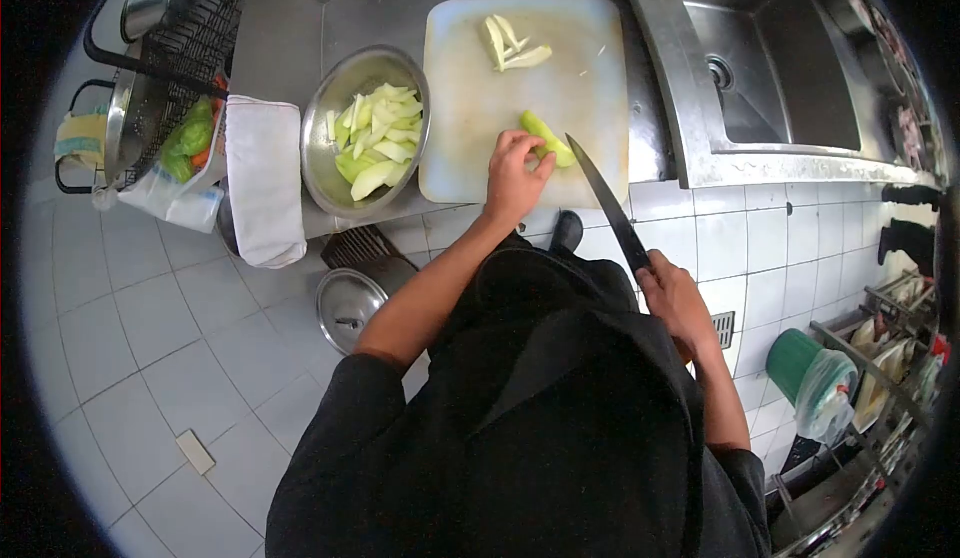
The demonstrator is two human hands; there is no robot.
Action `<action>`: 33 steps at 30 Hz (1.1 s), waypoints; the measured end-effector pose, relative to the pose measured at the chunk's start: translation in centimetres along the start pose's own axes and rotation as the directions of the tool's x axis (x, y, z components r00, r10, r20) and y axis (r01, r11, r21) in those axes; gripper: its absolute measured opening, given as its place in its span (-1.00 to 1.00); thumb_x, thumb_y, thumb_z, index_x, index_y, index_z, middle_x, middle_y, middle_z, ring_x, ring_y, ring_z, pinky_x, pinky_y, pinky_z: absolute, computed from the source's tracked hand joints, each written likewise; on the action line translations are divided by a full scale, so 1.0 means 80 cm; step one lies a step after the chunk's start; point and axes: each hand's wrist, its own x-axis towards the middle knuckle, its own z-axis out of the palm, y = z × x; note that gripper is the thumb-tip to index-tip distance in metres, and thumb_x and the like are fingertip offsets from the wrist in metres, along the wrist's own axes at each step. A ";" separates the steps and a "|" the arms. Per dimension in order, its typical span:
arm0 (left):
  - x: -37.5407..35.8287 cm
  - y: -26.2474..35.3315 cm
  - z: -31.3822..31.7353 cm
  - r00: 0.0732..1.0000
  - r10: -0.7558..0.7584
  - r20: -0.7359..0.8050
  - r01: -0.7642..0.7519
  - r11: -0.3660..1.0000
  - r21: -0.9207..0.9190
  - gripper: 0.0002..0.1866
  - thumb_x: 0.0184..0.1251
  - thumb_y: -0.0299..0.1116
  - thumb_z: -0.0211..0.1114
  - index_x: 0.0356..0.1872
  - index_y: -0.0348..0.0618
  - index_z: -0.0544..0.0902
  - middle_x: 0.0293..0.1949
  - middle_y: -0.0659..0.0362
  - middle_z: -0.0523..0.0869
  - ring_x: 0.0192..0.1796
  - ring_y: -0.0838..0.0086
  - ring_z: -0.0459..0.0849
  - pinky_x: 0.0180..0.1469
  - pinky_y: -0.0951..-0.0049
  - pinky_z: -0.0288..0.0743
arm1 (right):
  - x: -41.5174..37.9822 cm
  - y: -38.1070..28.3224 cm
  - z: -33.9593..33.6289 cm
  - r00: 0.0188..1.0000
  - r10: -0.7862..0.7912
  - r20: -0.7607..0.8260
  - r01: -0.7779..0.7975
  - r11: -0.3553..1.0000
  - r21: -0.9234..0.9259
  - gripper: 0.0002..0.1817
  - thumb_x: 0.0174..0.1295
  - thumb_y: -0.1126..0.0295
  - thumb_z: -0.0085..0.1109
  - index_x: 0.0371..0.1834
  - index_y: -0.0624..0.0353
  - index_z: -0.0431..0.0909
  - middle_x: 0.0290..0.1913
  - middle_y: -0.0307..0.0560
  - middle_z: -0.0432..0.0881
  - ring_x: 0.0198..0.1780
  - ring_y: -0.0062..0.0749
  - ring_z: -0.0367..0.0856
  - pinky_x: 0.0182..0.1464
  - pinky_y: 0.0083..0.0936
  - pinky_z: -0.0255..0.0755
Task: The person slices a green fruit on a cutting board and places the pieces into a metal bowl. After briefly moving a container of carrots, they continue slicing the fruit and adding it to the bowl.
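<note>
From here I see the left hand with its fingertips clamped on a green vegetable wedge on the white cutting board. Apart from it, the right hand grips a kitchen knife, tip just beside the wedge. A steel bowl holds cut pieces.

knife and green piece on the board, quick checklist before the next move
1. Knife held by its handle: ok, in the right hand.
2. Green piece steadied: ok, the left hand has its fingers on it.
3. Left hand clear of the knife: ok, a gap shows, though a narrow one.
4. Cutting board secured against slipping: cannot tell.
5. Room in the bowl: ok, bare metal shows inside.
</note>
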 end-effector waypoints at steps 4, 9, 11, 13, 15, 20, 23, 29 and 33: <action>0.010 0.003 -0.001 0.998 0.070 0.006 -0.070 0.996 0.047 -0.77 0.21 -0.51 0.47 -0.13 -0.34 0.72 -0.01 0.02 0.64 -0.17 0.30 0.78 -0.05 0.39 0.74 | 0.001 0.002 -0.002 0.998 -0.056 0.017 0.056 0.998 0.010 -0.79 0.47 0.32 0.02 -0.10 0.29 0.42 -0.34 0.44 0.62 -0.18 0.46 0.60 -0.13 0.14 0.41; 0.013 0.002 -0.003 0.991 0.131 0.006 -0.131 0.987 0.092 -0.81 0.21 -0.45 0.43 -0.18 -0.29 0.72 -0.06 0.02 0.65 -0.08 0.10 0.70 0.01 0.19 0.60 | 0.004 -0.009 0.002 0.996 -0.085 0.001 0.085 0.996 0.008 -0.80 0.47 0.33 0.02 -0.13 0.28 0.41 -0.36 0.44 0.62 -0.21 0.45 0.60 -0.14 0.15 0.40; 0.016 0.000 -0.008 0.980 0.196 0.010 -0.196 0.973 0.122 -0.82 0.24 -0.46 0.41 -0.17 -0.29 0.71 -0.05 0.00 0.66 -0.05 0.10 0.69 0.02 0.20 0.60 | 0.006 -0.016 0.003 0.996 -0.087 0.002 0.087 0.996 0.014 -0.81 0.46 0.34 0.02 -0.13 0.28 0.41 -0.37 0.44 0.61 -0.22 0.45 0.60 -0.15 0.17 0.39; 0.020 -0.008 -0.015 0.956 0.291 0.017 -0.290 0.944 0.159 -0.83 0.28 -0.47 0.37 -0.14 -0.30 0.69 -0.03 -0.02 0.67 -0.04 0.13 0.71 0.00 0.26 0.63 | 0.008 -0.022 0.002 0.996 -0.092 -0.003 0.092 0.996 0.003 -0.82 0.45 0.34 0.03 -0.13 0.27 0.41 -0.39 0.44 0.61 -0.23 0.45 0.60 -0.16 0.19 0.40; 0.021 -0.013 -0.021 0.935 0.351 0.040 -0.353 0.921 0.165 -0.84 0.29 -0.49 0.35 -0.14 -0.31 0.67 -0.01 -0.03 0.67 0.02 0.09 0.68 0.07 0.23 0.60 | 0.008 -0.027 0.002 0.995 -0.097 -0.011 0.097 0.995 -0.026 -0.82 0.44 0.34 0.04 -0.12 0.25 0.42 -0.41 0.44 0.61 -0.25 0.45 0.61 -0.16 0.21 0.42; 0.021 -0.027 -0.027 0.896 0.429 0.112 -0.444 0.873 0.201 -0.80 0.30 -0.52 0.33 -0.09 -0.31 0.63 0.07 -0.05 0.62 0.12 0.00 0.61 0.19 0.14 0.52 | 0.010 -0.036 0.013 0.999 -0.037 -0.020 0.035 0.994 -0.104 -0.78 0.46 0.34 0.04 -0.03 0.29 0.46 -0.42 0.41 0.64 -0.23 0.41 0.66 -0.13 0.11 0.47; 0.018 -0.029 -0.026 0.893 0.433 0.120 -0.448 0.877 0.173 -0.74 0.27 -0.54 0.33 -0.02 -0.29 0.59 0.09 -0.06 0.59 0.12 -0.03 0.59 0.19 0.10 0.51 | 0.011 -0.033 0.013 0.998 -0.060 -0.027 0.057 0.993 -0.106 -0.79 0.46 0.36 0.05 -0.03 0.29 0.45 -0.42 0.42 0.64 -0.23 0.41 0.67 -0.13 0.11 0.48; 0.020 -0.029 -0.025 0.891 0.434 0.130 -0.450 0.883 0.135 -0.72 0.27 -0.54 0.34 0.00 -0.30 0.58 0.09 -0.09 0.59 0.14 -0.05 0.58 0.21 0.09 0.50 | 0.018 -0.024 0.022 0.991 -0.129 -0.044 0.128 0.991 -0.035 -0.83 0.41 0.38 0.06 -0.04 0.20 0.40 -0.47 0.46 0.60 -0.30 0.51 0.60 -0.18 0.29 0.45; 0.017 -0.034 -0.024 0.907 0.400 0.134 -0.416 0.900 0.127 -0.73 0.31 -0.52 0.34 0.00 -0.32 0.60 0.13 -0.12 0.59 0.18 -0.04 0.59 0.26 0.10 0.49 | 0.021 -0.031 0.020 0.993 -0.117 -0.020 0.117 0.993 -0.027 -0.81 0.42 0.38 0.04 -0.04 0.24 0.39 -0.44 0.48 0.60 -0.26 0.52 0.60 -0.14 0.29 0.44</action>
